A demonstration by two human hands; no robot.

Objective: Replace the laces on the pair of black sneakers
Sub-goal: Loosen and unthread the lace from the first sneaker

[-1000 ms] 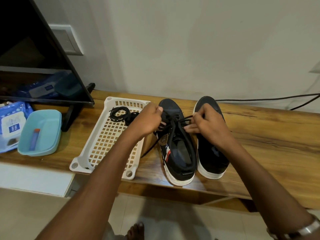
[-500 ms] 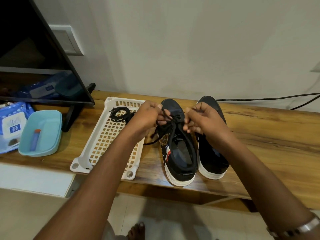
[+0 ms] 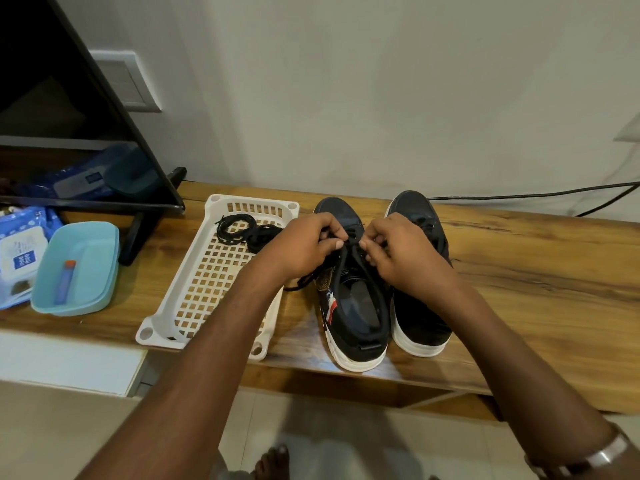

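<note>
Two black sneakers with white soles stand side by side on the wooden bench, toes toward the wall: the left sneaker [image 3: 356, 306] and the right sneaker [image 3: 420, 317]. My left hand [image 3: 304, 247] and my right hand [image 3: 398, 251] meet over the left sneaker's eyelets, each pinching a black lace [image 3: 348, 242] threaded there. A loose end of that lace [image 3: 299, 284] trails off the sneaker's left side. Coiled black laces [image 3: 237, 228] lie in the white basket.
A white perforated basket [image 3: 194, 296] sits left of the sneakers. Farther left are a teal tub [image 3: 97, 247] holding a small tube, a wipes pack [image 3: 17, 258] and a TV stand foot [image 3: 138, 233]. A black cable [image 3: 536, 194] runs along the wall.
Both hands have drawn closer together over the left sneaker's upper eyelets, and the lace between them is shorter and tighter than a second ago.
</note>
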